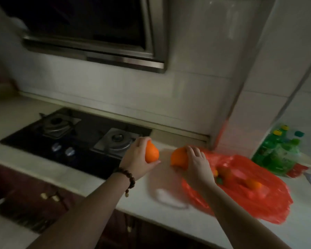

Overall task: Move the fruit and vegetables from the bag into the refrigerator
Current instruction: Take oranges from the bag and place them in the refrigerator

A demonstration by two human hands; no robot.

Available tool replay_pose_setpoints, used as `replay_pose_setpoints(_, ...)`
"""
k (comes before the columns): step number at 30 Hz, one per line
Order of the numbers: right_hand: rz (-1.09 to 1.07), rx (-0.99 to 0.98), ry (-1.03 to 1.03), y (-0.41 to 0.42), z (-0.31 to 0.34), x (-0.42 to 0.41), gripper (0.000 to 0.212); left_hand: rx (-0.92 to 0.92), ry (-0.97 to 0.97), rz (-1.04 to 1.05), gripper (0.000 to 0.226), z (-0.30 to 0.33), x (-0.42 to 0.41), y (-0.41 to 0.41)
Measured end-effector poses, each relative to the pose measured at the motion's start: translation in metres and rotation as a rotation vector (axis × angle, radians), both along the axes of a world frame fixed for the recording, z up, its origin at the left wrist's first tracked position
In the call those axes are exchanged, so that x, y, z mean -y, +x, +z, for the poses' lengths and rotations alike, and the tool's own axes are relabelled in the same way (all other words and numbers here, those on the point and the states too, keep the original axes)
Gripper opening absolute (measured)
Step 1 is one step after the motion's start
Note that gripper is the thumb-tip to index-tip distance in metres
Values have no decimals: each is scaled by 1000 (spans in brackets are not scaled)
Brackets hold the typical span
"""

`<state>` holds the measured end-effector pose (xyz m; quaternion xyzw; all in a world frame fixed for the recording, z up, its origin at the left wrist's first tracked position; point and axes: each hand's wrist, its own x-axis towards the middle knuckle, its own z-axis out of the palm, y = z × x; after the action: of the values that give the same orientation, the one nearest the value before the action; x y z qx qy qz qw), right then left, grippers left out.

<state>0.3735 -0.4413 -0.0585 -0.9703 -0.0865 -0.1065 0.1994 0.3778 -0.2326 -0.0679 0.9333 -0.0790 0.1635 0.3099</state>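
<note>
Near the centre of the frame, the left hand (138,157) grips a pear-shaped orange citrus fruit (151,153), fingers curled over its top and thumb under its base, holding it above the pale stone countertop (90,178). Just to its right, the right hand (196,164) has its fingers spread and curled over a second round orange citrus fruit (179,157), which sits at the mouth of a crumpled red plastic bag (255,198) lying on the countertop in the lower right of the frame. Inside the bag more orange pieces (254,184) show through the plastic, blurred. A dark wooden bead bracelet (127,177) circles the left wrist. Left of centre a black glass gas hob (75,139) with two burners is set into the countertop, and a steel range hood (97,33) hangs in the upper left. At the right edge stands a pack of green plastic bottles (276,153) with yellow and green caps.
</note>
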Motion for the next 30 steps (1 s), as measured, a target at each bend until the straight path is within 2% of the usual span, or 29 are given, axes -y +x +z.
replay_pose_setpoints(10, 375, -49, 66, -19, 13, -222, 92, -35, -14, 438, 81, 20, -206, -104)
replay_pose_setpoints(18, 743, -77, 147, -27, 28, -395, 89, -8, -28, 792, 80, 39, -340, -174)
replay_pose_setpoints(30, 1120, -37, 199, 4, 66, -650, 86, 50, -12, 1213, 78, 80, -532, -188)
